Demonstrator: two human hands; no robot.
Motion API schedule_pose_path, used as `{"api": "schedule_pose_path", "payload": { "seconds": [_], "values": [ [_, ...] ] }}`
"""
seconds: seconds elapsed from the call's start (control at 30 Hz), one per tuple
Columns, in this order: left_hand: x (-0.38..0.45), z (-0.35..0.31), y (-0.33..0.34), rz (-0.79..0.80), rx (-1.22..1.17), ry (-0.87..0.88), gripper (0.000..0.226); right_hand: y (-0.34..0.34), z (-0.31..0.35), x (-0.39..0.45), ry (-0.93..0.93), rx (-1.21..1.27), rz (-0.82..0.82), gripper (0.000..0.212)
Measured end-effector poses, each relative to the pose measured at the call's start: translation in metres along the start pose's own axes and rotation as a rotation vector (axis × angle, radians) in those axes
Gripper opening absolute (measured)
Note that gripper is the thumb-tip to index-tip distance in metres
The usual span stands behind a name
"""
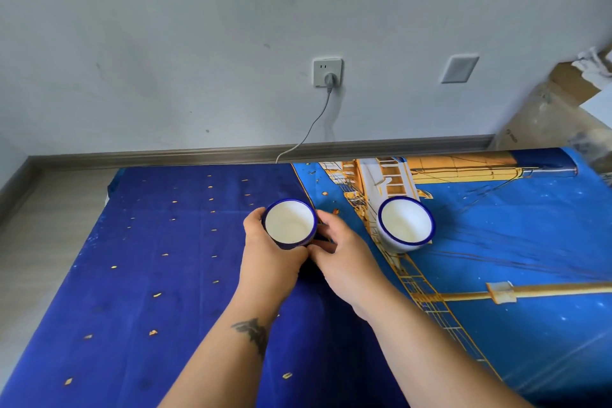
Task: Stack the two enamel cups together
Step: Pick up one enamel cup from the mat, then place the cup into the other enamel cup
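Left hand (270, 252): wrapped around the blue cup (289, 223) from its left side, holding it.
Right hand (341, 255): closed on the same cup's right side, fingers at the handle.
Blue cup: upright, mouth open to the camera, white inside; whether it is lifted off the cloth (159, 275), cannot tell.
White cup (406, 224): stands alone on the cloth, just right of the hands, blue rim, tilted toward the camera.
Cloth: dark blue with a ship print on its right half.
Wall (198, 43): socket (328, 72) with a plug and cord.

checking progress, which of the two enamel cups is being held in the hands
The dark blue enamel cup, gripped by the left hand and right hand; the white blue-rimmed enamel cup sits untouched on the cloth.
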State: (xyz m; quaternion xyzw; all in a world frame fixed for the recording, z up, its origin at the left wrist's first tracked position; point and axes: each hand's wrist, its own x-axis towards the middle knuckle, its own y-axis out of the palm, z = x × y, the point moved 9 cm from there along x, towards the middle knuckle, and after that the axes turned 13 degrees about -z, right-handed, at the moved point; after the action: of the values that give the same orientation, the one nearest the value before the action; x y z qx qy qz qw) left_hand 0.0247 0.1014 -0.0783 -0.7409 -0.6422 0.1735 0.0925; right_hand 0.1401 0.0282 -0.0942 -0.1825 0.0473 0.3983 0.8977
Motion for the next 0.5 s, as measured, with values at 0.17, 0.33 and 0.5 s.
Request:
{"api": "schedule_pose_path", "payload": {
  "seconds": [0.17,0.33,0.5],
  "values": [
    [-0.002,-0.007,-0.003,-0.021,-0.011,0.050,0.081,-0.006,0.007,-0.002,-0.026,0.013,-0.019,0.054],
    [-0.009,-0.024,-0.006,-0.036,-0.038,0.139,0.079,-0.020,0.022,-0.005,-0.073,0.026,-0.049,0.047],
    [-0.017,-0.044,-0.004,-0.039,-0.064,0.222,0.078,-0.036,0.031,-0.006,-0.131,0.086,-0.077,0.049]
  ]
}}
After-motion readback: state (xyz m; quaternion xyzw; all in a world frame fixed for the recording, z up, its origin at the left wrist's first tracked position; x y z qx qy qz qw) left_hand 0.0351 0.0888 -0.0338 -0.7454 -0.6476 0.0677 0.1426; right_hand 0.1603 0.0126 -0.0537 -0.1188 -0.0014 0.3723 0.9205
